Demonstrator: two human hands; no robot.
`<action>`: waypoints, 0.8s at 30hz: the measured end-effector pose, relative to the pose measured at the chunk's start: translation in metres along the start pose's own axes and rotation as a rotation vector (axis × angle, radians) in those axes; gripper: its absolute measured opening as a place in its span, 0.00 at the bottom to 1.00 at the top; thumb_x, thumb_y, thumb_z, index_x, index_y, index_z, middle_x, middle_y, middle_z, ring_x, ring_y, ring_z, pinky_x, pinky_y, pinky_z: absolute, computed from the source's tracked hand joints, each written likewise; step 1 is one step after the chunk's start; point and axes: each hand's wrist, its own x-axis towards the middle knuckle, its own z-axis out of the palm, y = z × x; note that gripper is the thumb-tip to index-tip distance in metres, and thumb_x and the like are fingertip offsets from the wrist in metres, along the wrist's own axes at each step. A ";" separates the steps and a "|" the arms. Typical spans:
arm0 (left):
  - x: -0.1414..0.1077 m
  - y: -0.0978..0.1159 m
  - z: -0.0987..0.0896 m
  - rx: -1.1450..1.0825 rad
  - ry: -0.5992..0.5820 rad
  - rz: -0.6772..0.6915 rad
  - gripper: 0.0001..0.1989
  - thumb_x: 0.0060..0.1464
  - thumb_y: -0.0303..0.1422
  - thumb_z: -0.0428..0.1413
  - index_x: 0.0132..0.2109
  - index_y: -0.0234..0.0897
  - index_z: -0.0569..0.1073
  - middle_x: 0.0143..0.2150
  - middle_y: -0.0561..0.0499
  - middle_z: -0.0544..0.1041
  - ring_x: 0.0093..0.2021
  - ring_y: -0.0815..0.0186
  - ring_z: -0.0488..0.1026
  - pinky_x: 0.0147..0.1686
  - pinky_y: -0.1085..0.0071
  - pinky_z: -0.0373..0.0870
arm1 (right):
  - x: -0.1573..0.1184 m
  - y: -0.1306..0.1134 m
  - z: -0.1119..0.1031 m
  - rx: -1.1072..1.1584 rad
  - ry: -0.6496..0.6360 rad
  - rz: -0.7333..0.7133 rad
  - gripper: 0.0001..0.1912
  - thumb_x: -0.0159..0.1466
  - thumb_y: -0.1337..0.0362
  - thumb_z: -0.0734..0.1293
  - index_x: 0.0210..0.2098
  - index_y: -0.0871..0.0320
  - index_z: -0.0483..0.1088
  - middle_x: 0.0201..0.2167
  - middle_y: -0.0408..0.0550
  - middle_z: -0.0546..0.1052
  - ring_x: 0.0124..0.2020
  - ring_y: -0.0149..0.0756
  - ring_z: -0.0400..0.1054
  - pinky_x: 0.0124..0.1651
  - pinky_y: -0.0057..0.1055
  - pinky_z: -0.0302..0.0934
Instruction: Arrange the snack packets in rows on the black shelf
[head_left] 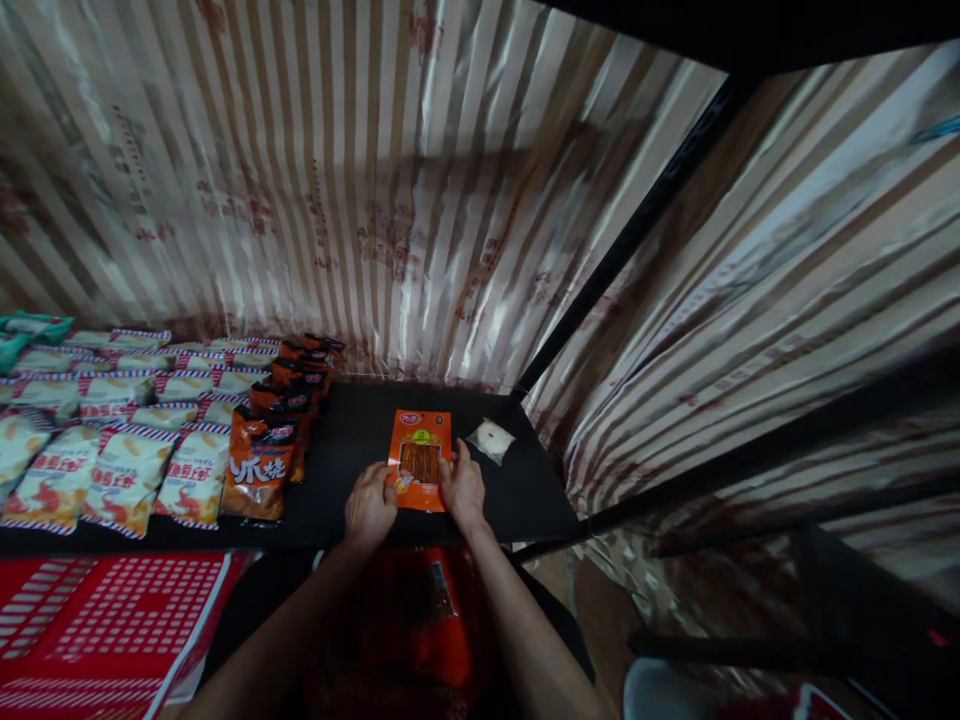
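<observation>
An orange snack packet (420, 462) with a clear window showing brown strips stands or lies on the black shelf (356, 420); I cannot tell its exact tilt. My left hand (372, 502) is at its lower left edge, fingers curled against it. On the opposite side, my right hand (463, 486) grips the right edge, fingertips bent round it. Just right of that hand lies a small white packet (492, 439). To the left, a row of orange and black snack bags (259, 466) runs back toward the wall.
Rows of white snack bags (127, 478) fill the shelf's left part, with green bags (34, 326) behind them. A red basket (112, 630) sits below at left. Striped sheeting (337, 180) hangs behind, and a black post (630, 235) slants up at right.
</observation>
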 end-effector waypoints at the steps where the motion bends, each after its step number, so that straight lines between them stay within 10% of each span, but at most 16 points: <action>1: 0.003 0.001 0.002 0.013 -0.006 -0.008 0.17 0.53 0.24 0.47 0.48 0.35 0.73 0.53 0.45 0.73 0.54 0.62 0.69 0.55 0.64 0.64 | 0.001 0.000 0.000 -0.006 -0.007 0.006 0.26 0.61 0.61 0.59 0.58 0.62 0.62 0.37 0.54 0.77 0.43 0.46 0.68 0.45 0.39 0.61; 24: 0.040 -0.009 0.024 -0.164 0.120 -0.106 0.14 0.51 0.26 0.47 0.41 0.35 0.76 0.54 0.42 0.69 0.53 0.58 0.69 0.55 0.62 0.66 | 0.018 -0.018 0.001 0.129 -0.081 0.115 0.28 0.59 0.66 0.57 0.60 0.59 0.58 0.38 0.49 0.76 0.37 0.40 0.71 0.43 0.36 0.64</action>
